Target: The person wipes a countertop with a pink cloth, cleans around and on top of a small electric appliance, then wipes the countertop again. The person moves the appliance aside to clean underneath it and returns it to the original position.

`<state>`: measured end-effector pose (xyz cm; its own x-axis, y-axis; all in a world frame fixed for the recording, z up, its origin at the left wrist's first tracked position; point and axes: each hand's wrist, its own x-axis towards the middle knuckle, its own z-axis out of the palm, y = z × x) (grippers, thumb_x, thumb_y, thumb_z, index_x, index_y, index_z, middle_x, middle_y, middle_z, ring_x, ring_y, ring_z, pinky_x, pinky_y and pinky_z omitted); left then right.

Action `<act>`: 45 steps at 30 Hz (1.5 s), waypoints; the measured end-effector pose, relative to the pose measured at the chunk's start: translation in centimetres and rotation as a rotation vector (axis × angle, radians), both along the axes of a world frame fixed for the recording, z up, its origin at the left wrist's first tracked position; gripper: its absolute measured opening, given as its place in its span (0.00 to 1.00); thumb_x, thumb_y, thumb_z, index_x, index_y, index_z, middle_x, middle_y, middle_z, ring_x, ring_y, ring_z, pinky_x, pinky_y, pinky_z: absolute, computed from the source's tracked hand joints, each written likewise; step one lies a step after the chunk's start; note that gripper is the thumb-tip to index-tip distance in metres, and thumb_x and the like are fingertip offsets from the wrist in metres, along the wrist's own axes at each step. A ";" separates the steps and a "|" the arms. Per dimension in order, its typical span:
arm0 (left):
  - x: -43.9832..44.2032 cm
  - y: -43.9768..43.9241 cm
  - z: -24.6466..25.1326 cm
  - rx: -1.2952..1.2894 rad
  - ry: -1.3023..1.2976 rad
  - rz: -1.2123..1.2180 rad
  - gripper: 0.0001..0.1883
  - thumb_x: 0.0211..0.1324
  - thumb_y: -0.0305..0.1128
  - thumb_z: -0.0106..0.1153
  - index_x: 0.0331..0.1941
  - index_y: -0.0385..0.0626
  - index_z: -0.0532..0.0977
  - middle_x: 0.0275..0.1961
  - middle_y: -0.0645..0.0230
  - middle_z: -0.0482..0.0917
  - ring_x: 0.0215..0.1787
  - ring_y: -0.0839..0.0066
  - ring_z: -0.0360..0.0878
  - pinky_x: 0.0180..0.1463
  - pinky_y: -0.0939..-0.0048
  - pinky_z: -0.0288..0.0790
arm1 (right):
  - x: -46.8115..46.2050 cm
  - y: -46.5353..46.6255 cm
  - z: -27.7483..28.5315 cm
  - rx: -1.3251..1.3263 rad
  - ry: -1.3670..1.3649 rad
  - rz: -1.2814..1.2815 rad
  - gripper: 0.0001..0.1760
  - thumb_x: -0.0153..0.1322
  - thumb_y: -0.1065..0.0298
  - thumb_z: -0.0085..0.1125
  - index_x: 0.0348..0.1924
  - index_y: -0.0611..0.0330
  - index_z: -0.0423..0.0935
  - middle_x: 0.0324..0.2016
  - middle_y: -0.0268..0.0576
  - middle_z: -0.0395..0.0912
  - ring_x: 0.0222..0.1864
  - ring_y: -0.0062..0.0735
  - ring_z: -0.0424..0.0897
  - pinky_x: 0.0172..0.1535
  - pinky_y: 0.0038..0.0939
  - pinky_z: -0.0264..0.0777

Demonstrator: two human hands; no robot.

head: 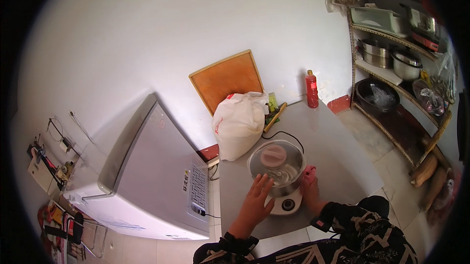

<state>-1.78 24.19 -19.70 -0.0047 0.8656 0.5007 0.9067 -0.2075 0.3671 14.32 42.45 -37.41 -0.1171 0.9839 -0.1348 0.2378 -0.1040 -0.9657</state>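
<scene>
An electric cooking pot [290, 191] with a white base and a dark knob stands on the grey table [334, 161]. Its clear lid [292, 171] has a pink handle [273, 156]. My left hand [256, 201], fingers spread, is at the pot's front left, by the lid's rim; whether it touches cannot be told. At the pot's right side my right hand [312, 194] holds a pink cloth [309, 174] against or close to the pot wall. A black cord runs from behind the pot.
Behind the pot sit a full white plastic bag [240, 128], a wooden rolling pin [275, 118] and a bottle of red liquid [312, 89]. An orange board [229, 80] leans on the wall. A chest freezer [158, 165] stands left; shelves with pots [405, 64] stand right.
</scene>
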 end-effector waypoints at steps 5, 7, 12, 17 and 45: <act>-0.6 -0.3 0.0 0.005 -0.004 -0.048 0.38 0.61 0.30 0.67 0.76 0.47 0.66 0.81 0.53 0.60 0.85 0.48 0.52 0.81 0.51 0.58 | 1.3 -2.3 0.7 0.497 0.187 0.196 0.27 0.78 0.60 0.57 0.64 0.66 0.62 0.52 0.54 0.74 0.53 0.52 0.77 0.57 0.48 0.72; -0.7 -0.5 0.0 0.009 -0.017 -0.058 0.39 0.61 0.30 0.68 0.76 0.47 0.65 0.81 0.53 0.60 0.85 0.49 0.52 0.81 0.52 0.58 | 2.4 -4.4 1.6 0.328 0.227 0.292 0.29 0.78 0.62 0.56 0.67 0.66 0.59 0.53 0.53 0.73 0.55 0.47 0.76 0.58 0.45 0.72; -0.6 -0.7 0.0 0.040 -0.040 -0.061 0.40 0.58 0.29 0.67 0.76 0.47 0.65 0.81 0.53 0.61 0.84 0.48 0.53 0.81 0.52 0.59 | 5.2 -7.4 3.2 0.158 0.257 0.481 0.39 0.77 0.64 0.58 0.74 0.64 0.48 0.58 0.52 0.70 0.60 0.38 0.74 0.61 0.39 0.72; -0.5 -0.6 -0.3 0.057 -0.039 -0.055 0.41 0.57 0.28 0.68 0.76 0.47 0.65 0.81 0.54 0.61 0.84 0.48 0.54 0.80 0.51 0.59 | 5.5 -7.9 3.5 0.190 0.222 0.547 0.44 0.73 0.66 0.65 0.74 0.64 0.47 0.61 0.51 0.65 0.60 0.37 0.72 0.59 0.40 0.74; -0.4 -0.6 0.1 0.020 -0.013 -0.055 0.39 0.58 0.29 0.66 0.75 0.47 0.65 0.81 0.53 0.61 0.83 0.47 0.54 0.80 0.52 0.59 | 5.3 -2.0 7.0 -0.437 0.442 0.614 0.38 0.73 0.70 0.63 0.72 0.56 0.54 0.60 0.57 0.73 0.53 0.50 0.84 0.45 0.47 0.85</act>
<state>-2.19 23.61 -19.56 0.0354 0.8547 0.5180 0.8889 -0.2638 0.3746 19.63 40.41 -30.43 -0.7403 0.6005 -0.3023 -0.0136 -0.4630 -0.8863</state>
